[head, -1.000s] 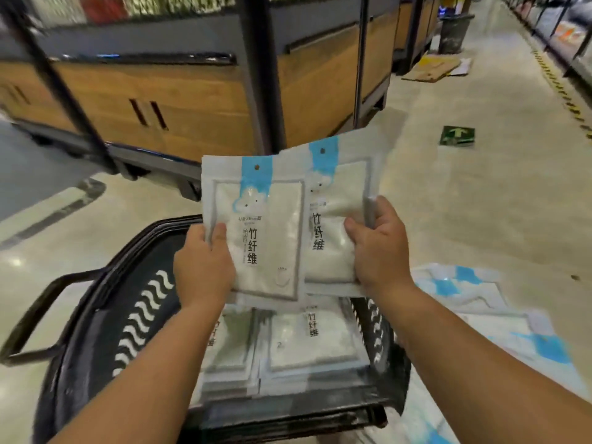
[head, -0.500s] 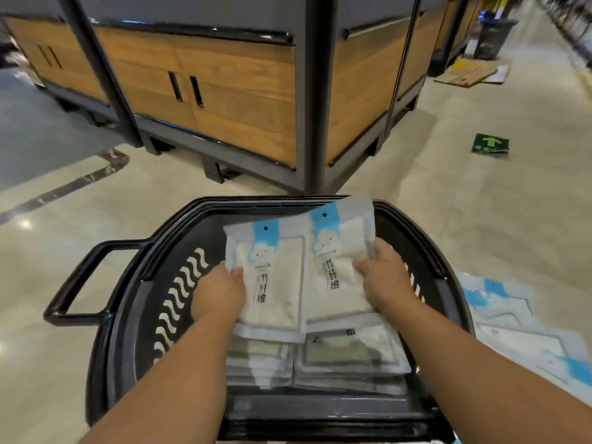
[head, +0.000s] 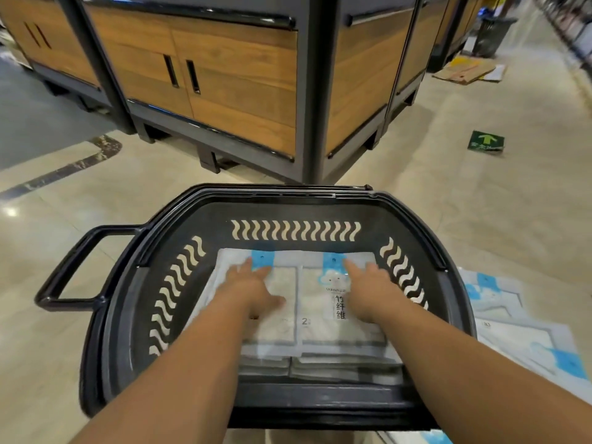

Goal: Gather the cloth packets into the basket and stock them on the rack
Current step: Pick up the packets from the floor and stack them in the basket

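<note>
Single head-worn view, facing forward and down, close over the basket (head: 128, 315)

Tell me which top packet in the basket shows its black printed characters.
The right top packet, under the right hand: black characters show beside the hand. The left hand covers that area on the left top packet.
</note>
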